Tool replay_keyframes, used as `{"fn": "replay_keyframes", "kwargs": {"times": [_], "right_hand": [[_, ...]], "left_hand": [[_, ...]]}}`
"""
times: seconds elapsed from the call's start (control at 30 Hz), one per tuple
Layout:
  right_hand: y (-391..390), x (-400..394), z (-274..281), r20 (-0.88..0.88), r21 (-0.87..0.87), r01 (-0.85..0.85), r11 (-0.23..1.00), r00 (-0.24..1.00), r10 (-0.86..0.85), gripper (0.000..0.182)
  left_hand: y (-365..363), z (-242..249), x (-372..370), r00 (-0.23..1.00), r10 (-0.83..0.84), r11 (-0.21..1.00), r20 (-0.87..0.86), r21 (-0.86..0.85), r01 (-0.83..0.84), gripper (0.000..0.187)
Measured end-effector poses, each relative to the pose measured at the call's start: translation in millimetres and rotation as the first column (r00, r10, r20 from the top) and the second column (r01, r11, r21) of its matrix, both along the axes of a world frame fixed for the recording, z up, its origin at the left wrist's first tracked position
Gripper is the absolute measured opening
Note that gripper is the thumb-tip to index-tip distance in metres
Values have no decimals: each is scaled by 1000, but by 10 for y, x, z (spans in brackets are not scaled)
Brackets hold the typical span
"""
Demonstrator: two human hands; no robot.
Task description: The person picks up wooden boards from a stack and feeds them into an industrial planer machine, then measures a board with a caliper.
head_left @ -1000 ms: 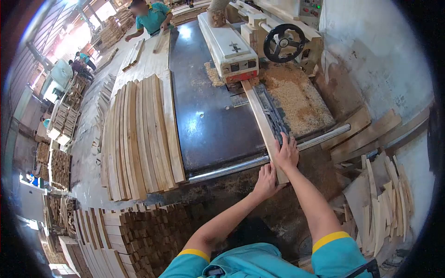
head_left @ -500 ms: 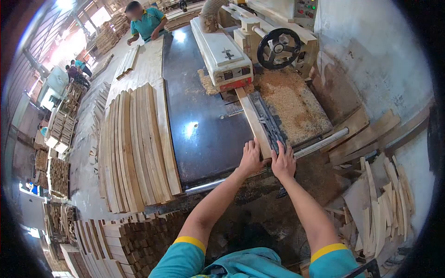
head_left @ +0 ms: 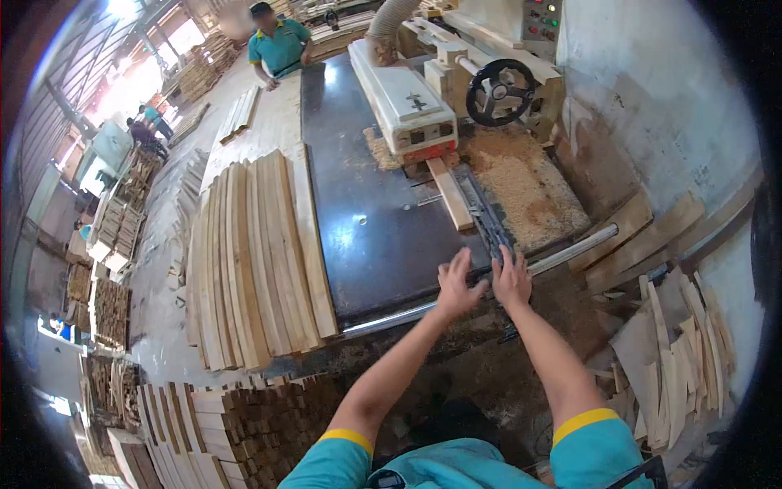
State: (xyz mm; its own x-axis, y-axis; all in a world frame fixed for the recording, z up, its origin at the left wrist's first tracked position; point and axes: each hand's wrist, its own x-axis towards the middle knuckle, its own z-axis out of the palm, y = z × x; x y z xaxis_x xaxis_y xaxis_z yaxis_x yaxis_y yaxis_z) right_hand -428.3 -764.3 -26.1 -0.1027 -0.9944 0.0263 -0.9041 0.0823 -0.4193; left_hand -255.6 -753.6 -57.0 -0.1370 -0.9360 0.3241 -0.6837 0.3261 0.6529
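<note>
Beyond both hands, plank (head_left: 450, 194) lengthwise (machine-bound)

Pale wooden plank (head_left: 450, 194) — flat on the table, far end under the cutter housing.

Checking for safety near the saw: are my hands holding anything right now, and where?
Nothing is held: left hand and right hand are open, apart from the plank.

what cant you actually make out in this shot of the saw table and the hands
All in the head view:
- Far end of the wooden strip: hidden under the white machine housing.
- Blade or cutter: covered by that housing.
- Control panel labels: too small, cut by the top edge.
- Whether the left hand and right hand touch the table edge: unclear from above.
- Co-worker: hands blurred.
</note>
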Motion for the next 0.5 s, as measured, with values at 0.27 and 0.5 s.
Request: {"fn": "replay_keyframes", "kwargs": {"times": [0.27, 0.5], "right_hand": [[57, 112, 141, -11, -26, 63, 998, 998, -63, 51], [-499, -224, -724, -6, -210, -152, 966, 988, 154, 52]], "left_hand": [[2404, 8, 858, 878, 5, 868, -479, 437, 234, 54], [3952, 519, 2439, 651, 642, 762, -404, 249, -597, 35]]}}
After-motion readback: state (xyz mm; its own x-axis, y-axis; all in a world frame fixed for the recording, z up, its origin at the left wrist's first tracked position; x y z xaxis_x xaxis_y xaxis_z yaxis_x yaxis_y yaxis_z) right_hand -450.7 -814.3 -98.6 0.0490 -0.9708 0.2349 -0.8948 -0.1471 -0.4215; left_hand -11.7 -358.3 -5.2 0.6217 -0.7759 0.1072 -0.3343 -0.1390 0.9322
